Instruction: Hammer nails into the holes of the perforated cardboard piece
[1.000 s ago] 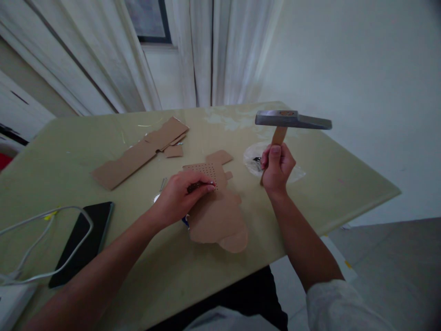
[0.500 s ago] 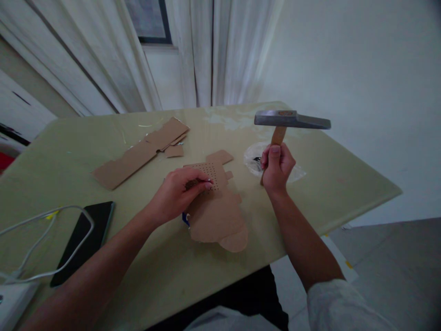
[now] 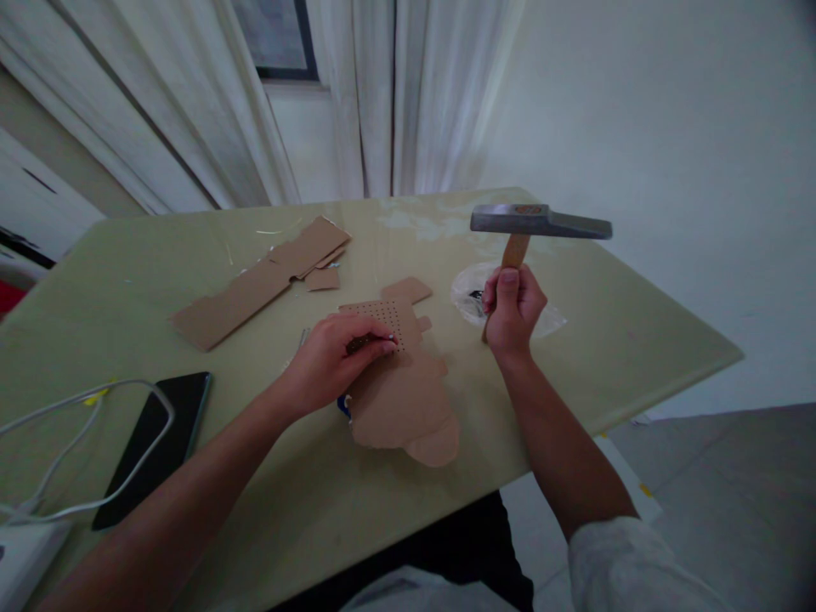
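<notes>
Over a cutout piece of brown cardboard (image 3: 401, 399), my left hand (image 3: 331, 353) pinches a small shiny nail (image 3: 391, 337) between thumb and forefinger, mostly covered by the fingertips. A grid of small dark holes (image 3: 388, 314) marks the cardboard's upper part, right beside those fingertips. My right hand (image 3: 515, 313) is wrapped around the wooden handle of a hammer (image 3: 541, 221). The hammer is raised above the table to the right of the cardboard, its steel head at the top. A bit of something blue (image 3: 344, 405) shows under the cardboard's left edge.
Cardboard strips (image 3: 261, 285) lie at the back left. A clear plastic bag (image 3: 468, 293) with something dark in it sits behind my right hand. At left are a dark phone (image 3: 159, 450), a white cable (image 3: 162, 399) and a white power strip (image 3: 29, 552). Thin metal pieces (image 3: 303, 338) show beside my left hand.
My left hand has shifted very slightly to the right over the hole grid, and more of the thin metal pieces beside it shows. The right hand and hammer look unmoved.
</notes>
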The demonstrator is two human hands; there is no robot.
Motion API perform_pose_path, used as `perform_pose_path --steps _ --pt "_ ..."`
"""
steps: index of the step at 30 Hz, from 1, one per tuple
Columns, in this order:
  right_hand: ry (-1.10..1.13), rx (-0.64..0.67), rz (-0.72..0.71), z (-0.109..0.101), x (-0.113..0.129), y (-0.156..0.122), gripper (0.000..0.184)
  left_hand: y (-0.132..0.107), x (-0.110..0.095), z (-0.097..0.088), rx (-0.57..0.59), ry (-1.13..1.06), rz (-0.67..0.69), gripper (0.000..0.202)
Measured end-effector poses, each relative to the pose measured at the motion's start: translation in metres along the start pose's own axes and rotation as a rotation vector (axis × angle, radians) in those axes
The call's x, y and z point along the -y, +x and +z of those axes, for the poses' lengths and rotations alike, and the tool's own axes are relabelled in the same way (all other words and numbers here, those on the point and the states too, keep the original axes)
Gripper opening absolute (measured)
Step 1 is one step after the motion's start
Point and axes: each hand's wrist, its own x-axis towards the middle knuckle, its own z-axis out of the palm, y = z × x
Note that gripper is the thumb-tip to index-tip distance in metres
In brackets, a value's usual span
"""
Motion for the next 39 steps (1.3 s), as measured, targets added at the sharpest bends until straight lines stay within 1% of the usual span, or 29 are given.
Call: perform_pose_path --steps 6,13,25,27,29,31,35,37,39 --pt "0.039 0.006 -0.013 0.0 -0.001 0.0 0.05 0.0 0.0 0.0 0.004 0.01 0.004 0.015" --pt "-0.026 0.005 0.012 0.001 0.001 0.0 0.054 0.0 -0.001 0.0 0.001 0.01 0.013 0.015" --pt "-0.032 0.014 0.009 0.001 0.0 0.0 0.054 0.001 -0.001 0.0 0.0 0.012 0.016 0.016" --pt "-0.014 0.031 0.002 0.0 0.0 0.002 0.054 0.001 -0.001 0.0 -0.004 0.014 0.021 0.015" --pt "0.008 0.077 0.015 -0.002 0.0 0.005 0.055 0.0 0.0 0.001 -0.005 0.021 0.029 0.014" --pt "0.017 0.162 0.061 -0.004 0.002 0.009 0.057 0.0 0.001 0.001 -0.006 0.033 0.04 0.015" --pt "-0.004 0.424 0.159 -0.013 0.014 0.015 0.061 0.0 0.001 0.001 0.001 0.046 0.054 0.017" --pt "-0.051 0.56 0.148 -0.019 0.028 0.019 0.062 -0.001 0.001 0.001 0.003 0.051 0.06 0.016" --pt "-0.161 0.688 0.07 -0.025 0.047 0.025 0.06 0.0 0.001 0.003 -0.003 0.057 0.073 0.016"
